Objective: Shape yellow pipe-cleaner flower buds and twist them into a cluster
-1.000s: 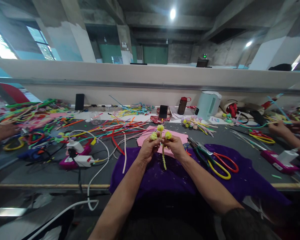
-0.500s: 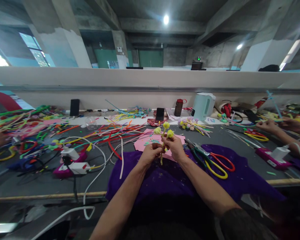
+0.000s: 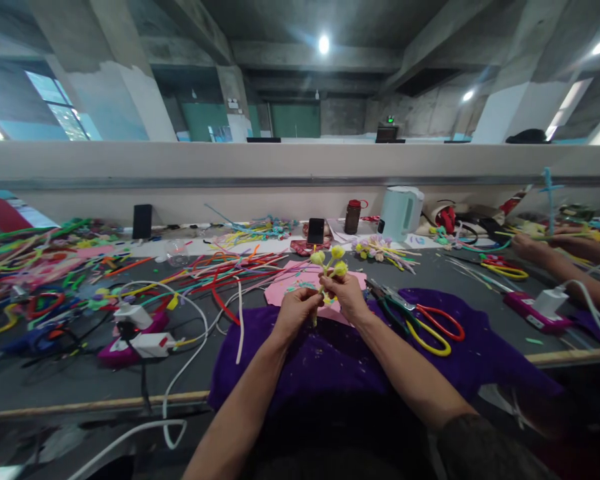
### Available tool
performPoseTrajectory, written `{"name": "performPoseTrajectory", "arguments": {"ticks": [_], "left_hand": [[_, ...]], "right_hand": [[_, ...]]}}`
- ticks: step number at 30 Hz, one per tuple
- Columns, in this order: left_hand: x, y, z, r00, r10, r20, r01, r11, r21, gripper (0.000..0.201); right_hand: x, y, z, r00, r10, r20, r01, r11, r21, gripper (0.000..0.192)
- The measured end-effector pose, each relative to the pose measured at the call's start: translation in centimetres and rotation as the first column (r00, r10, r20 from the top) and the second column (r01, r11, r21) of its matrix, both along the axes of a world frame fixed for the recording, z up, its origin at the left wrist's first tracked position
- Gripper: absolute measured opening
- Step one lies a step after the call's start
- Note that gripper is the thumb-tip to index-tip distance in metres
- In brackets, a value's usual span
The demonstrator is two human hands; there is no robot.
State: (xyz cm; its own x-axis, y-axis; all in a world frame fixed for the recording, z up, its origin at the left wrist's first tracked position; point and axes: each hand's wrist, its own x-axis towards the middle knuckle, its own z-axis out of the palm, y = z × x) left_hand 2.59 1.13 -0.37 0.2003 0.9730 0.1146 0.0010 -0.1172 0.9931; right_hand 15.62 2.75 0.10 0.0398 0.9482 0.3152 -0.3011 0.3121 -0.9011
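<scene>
Between my two hands is a pipe-cleaner flower stem (image 3: pixel 329 265) topped with several fuzzy yellow balls. My left hand (image 3: pixel 299 309) pinches it low, where the stem end pokes out below the fingers. My right hand (image 3: pixel 346 291) is closed on it just beneath the yellow balls. Under the hands lie a pink sheet (image 3: pixel 275 290) with small scraps and a purple cloth (image 3: pixel 260 353). Right of my right hand rest scissors with red and yellow handles (image 3: pixel 433 329) and dark-handled pliers (image 3: pixel 387 307), side by side on the cloth.
Loose pipe cleaners (image 3: pixel 230 267) spread leftward, with a white one (image 3: pixel 239 320) on the cloth. Power strips (image 3: pixel 115 350) with white cables sit left and right (image 3: pixel 535 312). Behind stand a phone (image 3: pixel 316 231), a bottle (image 3: pixel 353 217) and a kettle (image 3: pixel 401 212). Another person's hands (image 3: pixel 535 253) work at right.
The view has shifted slightly, so most things sit a little further left. The yellow-ball stem has tilted, its tops leaning more to the right; both hands keep their hold.
</scene>
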Motion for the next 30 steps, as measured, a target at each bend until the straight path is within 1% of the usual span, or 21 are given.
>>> {"name": "performPoseTrajectory", "arguments": {"ticks": [5, 9, 14, 18, 20, 24, 27, 30], "left_hand": [[0.1, -0.2, 0.5, 1.0, -0.02, 0.003, 0.02, 0.999, 0.036, 0.032], [0.1, -0.3, 0.5, 1.0, -0.01, -0.016, 0.011, 0.999, 0.032, 0.036], [0.1, -0.2, 0.2, 0.998, -0.018, -0.066, 0.023, 0.997, 0.074, 0.035], [0.1, -0.2, 0.3, 0.993, -0.061, -0.098, 0.065, 0.997, 0.042, 0.034], [0.2, -0.3, 0.4, 0.993, -0.07, -0.097, 0.074, 0.997, 0.034, 0.034], [0.4, -0.4, 0.6, 0.995, -0.052, -0.08, 0.055, 0.998, 0.037, 0.033], [0.4, -0.5, 0.6, 0.997, -0.061, -0.055, 0.063, 0.998, 0.031, 0.032], [0.3, -0.5, 0.7, 0.995, -0.074, -0.061, 0.076, 0.996, 0.038, 0.031]], "right_hand": [[0.0, -0.2, 0.2, 0.996, 0.047, 0.071, -0.048, 0.999, 0.005, 0.024], [0.0, -0.3, 0.3, 0.994, 0.028, 0.101, -0.03, 0.999, 0.012, 0.025], [0.0, -0.2, 0.2, 0.996, -0.019, 0.084, 0.019, 1.0, 0.001, 0.026], [-0.1, -0.4, 0.3, 0.997, -0.026, 0.07, 0.026, 1.0, 0.001, 0.024], [-0.1, -0.5, 0.5, 0.998, -0.02, 0.064, 0.019, 1.0, 0.006, 0.023], [-0.3, -0.8, 0.7, 0.998, -0.001, 0.063, 0.001, 1.0, 0.002, 0.023], [-0.3, -1.1, 1.0, 0.997, 0.002, 0.071, -0.003, 1.0, 0.011, 0.023], [-0.4, -1.4, 1.3, 0.998, 0.011, 0.065, -0.012, 1.0, 0.011, 0.023]]}}
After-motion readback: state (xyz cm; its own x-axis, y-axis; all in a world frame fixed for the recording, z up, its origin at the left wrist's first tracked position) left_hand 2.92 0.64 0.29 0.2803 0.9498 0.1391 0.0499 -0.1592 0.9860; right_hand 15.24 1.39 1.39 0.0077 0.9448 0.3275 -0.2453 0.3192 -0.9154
